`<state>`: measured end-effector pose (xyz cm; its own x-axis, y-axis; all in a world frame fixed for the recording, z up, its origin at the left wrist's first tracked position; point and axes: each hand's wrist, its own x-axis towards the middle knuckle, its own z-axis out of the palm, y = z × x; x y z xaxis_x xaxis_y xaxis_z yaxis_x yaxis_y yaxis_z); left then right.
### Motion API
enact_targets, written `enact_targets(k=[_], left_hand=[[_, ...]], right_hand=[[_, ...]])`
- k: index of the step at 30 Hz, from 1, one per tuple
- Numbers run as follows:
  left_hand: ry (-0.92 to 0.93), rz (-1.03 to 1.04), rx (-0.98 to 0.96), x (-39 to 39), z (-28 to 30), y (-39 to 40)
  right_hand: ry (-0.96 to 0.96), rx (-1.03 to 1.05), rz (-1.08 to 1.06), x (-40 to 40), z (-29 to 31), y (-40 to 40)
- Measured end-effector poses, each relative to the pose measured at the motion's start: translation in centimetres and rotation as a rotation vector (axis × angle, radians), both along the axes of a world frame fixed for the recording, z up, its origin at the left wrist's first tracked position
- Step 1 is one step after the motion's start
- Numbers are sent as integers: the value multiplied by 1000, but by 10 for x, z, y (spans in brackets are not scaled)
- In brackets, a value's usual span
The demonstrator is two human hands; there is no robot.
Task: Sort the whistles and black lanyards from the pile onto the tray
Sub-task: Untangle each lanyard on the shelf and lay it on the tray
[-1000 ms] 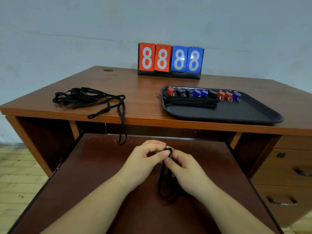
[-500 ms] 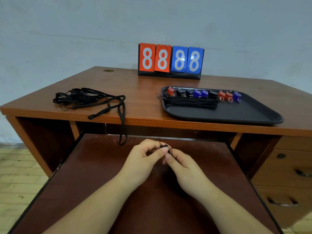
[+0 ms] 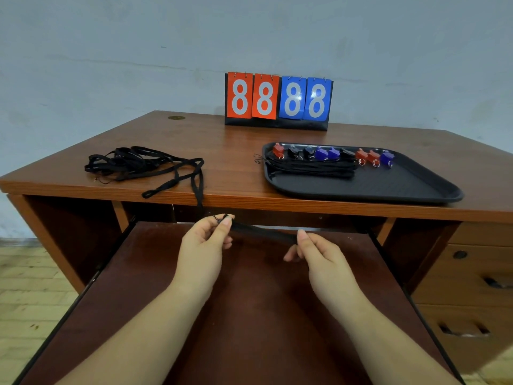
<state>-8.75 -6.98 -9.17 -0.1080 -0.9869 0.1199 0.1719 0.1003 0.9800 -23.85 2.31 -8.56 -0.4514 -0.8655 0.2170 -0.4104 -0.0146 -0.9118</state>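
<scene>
We record both hands raised over the pull-out shelf (image 3: 249, 315) below the desk's front edge. The left hand (image 3: 202, 245) pinches one end of a black lanyard (image 3: 263, 233) between thumb and forefinger, at its small clip end. The right hand (image 3: 319, 257) pinches the same lanyard further along, so that a short length runs nearly taut between the two hands, clear of the shelf surface.

On the desk (image 3: 222, 145), near its front-left edge, lies the pile of lanyards (image 3: 133, 165), loosely tangled; one loop hangs over the front edge. We cannot tell whether any whistles remain within it.

The black tray (image 3: 388, 187) sits toward the front-right of the desk. Along its far edge stands a row of whistles (image 3: 333, 154), red, black and blue, side by side. Just in front of them, in the tray's left part, lies a bundle of sorted lanyards (image 3: 313, 169), with a thin loop trailing over the left rim.

A flip scoreboard (image 3: 277, 100) reading 8888 stands at the desk's rear edge.
</scene>
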Motion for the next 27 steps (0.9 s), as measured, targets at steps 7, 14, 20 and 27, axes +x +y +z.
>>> enact_targets(k=[7,14,20,27], left_hand=[[-5,52,-41,2,1,-1],[49,80,6,4,0,-5],[79,74,25,2,2,-3],[62,52,-27,4,18,1]], right_hand=[[-93,-61,-141,-9,6,0],[-41,-43,-177,-14,11,4],[-49,-37,-191,-18,10,5],[-200,-131,-211,-23,24,2]])
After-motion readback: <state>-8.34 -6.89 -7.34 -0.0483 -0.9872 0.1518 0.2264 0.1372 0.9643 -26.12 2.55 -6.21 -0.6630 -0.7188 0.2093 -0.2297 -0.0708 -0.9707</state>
